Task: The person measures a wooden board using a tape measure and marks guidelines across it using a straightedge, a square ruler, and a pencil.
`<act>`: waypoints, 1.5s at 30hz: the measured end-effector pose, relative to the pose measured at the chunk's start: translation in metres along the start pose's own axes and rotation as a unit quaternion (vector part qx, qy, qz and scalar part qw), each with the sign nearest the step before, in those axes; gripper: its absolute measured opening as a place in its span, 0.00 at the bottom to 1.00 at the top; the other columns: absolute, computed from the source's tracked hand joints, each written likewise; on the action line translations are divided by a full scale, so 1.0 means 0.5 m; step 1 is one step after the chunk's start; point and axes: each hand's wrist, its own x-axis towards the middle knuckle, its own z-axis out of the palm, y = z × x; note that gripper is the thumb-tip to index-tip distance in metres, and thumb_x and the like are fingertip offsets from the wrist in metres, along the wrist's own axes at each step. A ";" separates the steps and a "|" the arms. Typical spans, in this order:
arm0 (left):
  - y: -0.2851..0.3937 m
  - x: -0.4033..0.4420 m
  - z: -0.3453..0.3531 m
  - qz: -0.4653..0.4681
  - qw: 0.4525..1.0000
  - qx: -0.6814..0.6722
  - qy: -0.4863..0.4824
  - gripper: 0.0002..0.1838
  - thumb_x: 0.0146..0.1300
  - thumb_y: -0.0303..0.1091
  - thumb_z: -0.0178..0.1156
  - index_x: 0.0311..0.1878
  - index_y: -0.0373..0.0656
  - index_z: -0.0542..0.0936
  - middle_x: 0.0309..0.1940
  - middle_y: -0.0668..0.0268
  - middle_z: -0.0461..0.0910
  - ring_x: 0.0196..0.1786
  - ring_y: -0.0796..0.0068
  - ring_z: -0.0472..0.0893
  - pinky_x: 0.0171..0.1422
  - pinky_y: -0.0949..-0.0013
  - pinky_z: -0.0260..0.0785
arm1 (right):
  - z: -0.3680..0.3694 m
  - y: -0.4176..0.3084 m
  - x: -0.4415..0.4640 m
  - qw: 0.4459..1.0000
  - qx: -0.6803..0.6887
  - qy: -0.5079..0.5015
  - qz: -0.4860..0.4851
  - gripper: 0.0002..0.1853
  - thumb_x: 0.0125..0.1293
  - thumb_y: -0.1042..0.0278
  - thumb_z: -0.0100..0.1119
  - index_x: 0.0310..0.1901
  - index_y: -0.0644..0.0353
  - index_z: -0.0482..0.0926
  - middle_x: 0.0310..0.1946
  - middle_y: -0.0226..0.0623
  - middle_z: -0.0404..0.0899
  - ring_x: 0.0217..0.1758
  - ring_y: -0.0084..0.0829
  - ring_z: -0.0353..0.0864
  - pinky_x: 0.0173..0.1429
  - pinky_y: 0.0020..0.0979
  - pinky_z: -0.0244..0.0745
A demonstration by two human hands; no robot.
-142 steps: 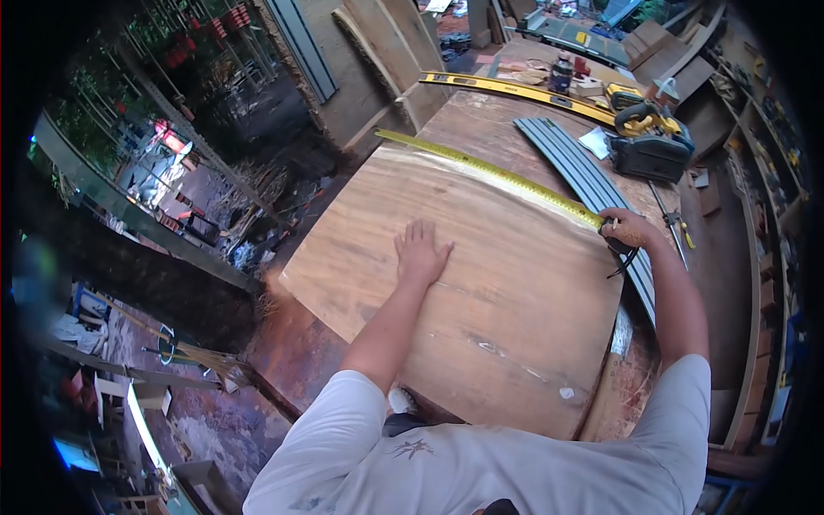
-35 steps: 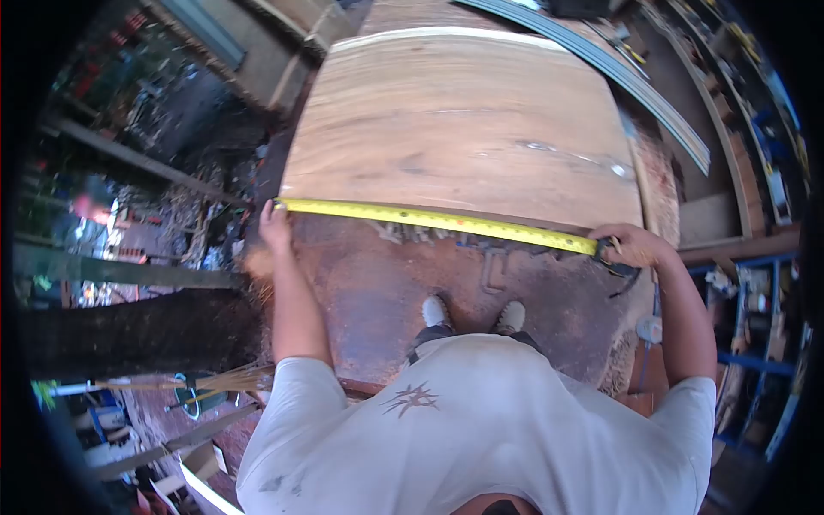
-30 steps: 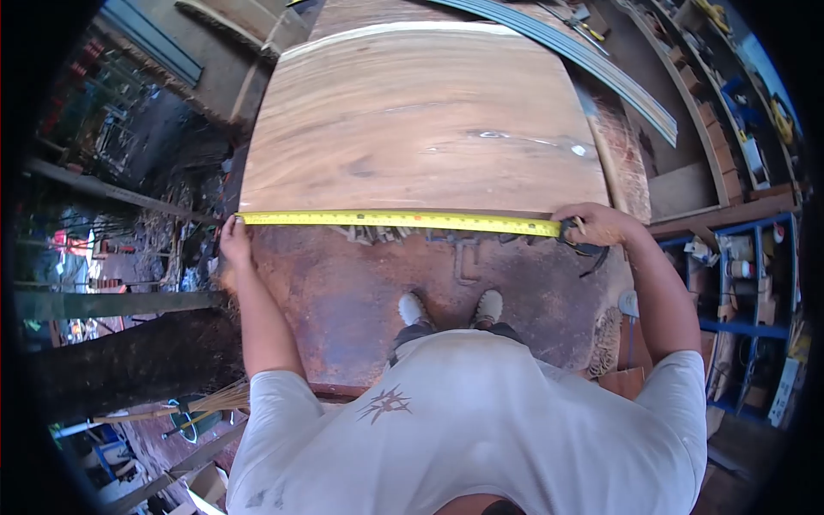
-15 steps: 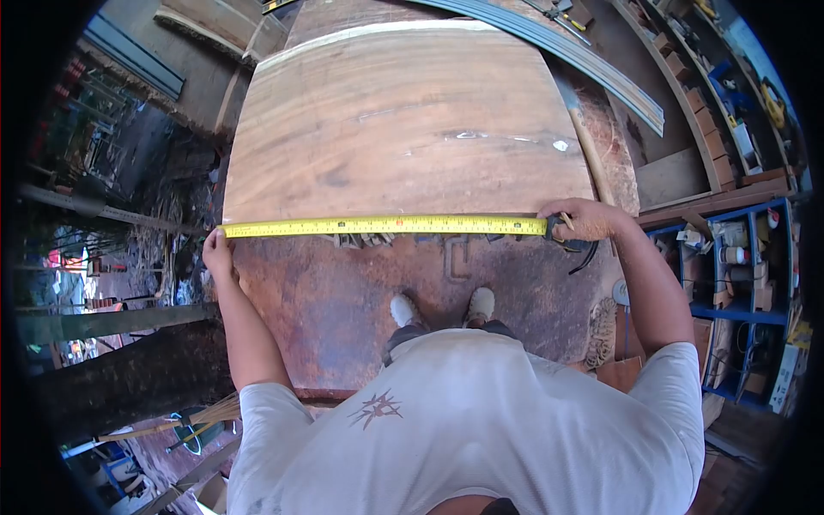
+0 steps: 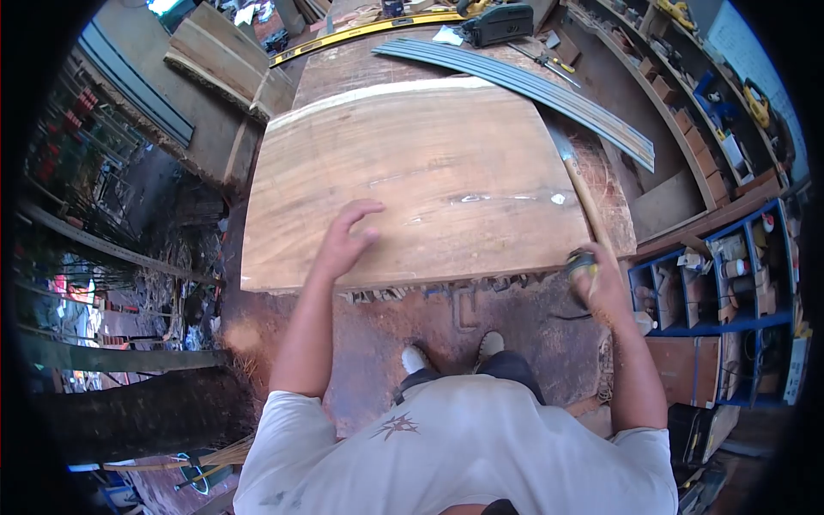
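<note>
A wide light-brown wooden slab (image 5: 412,180) lies flat on the worktable, its near edge facing my body. Over the slab's near left part is my left hand (image 5: 348,240), fingers apart and holding nothing. My right hand (image 5: 598,279) is wrapped round a black and yellow tape measure (image 5: 582,268) just off the near right corner of the slab. No blade shows stretched out from the tape's case. A wooden handle (image 5: 586,197) lies along the slab's right edge.
Grey metal rails (image 5: 524,86) cross the slab's far right corner. Beyond them are a yellow level (image 5: 369,34) and a black power tool (image 5: 500,24). Blue shelving (image 5: 721,326) stands at the right, and a clamp (image 5: 464,309) shows below the slab's near edge.
The yellow blade that spanned the near edge is gone back into its case. My left hand has left the left corner and moved right over the slab. The view has tilted up.
</note>
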 end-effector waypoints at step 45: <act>-0.074 0.181 0.239 -0.137 0.962 0.094 0.216 0.24 0.66 0.45 0.60 0.60 0.40 0.75 0.62 0.54 0.73 0.65 0.58 0.72 0.69 0.59 0.64 | -0.296 0.091 0.492 0.990 -0.015 -0.124 0.063 0.27 0.77 0.50 0.45 0.39 0.70 0.82 0.29 0.34 0.81 0.34 0.22 0.74 0.43 0.30 0.72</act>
